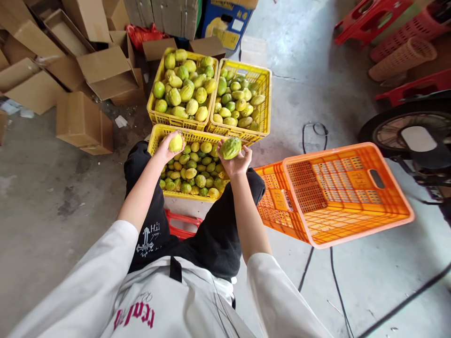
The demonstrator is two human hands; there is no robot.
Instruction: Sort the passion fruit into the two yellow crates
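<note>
A roundish, lemon-like yellow fruit (175,143) is held in the fingers of my left hand (168,149). My right hand (237,164), palm up with curled fingers, holds a larger green oval fruit (230,148) with a ridged, blotchy skin. Both hands are over a yellow crate (186,196) between my knees, which contains many small yellow and green fruits (190,173). Behind it, a second yellow crate (176,123) is heaped with bigger yellow-green fruits (186,93). To its right, another yellow crate (265,94) has smaller oval ones inside.
An orange plastic crate (359,237) lies tipped to my right, beside a wheel (401,124). Cardboard boxes (77,117) are piled at the left. Red stools (373,19) stand at the upper right. Black cables (338,277) cross the floor.
</note>
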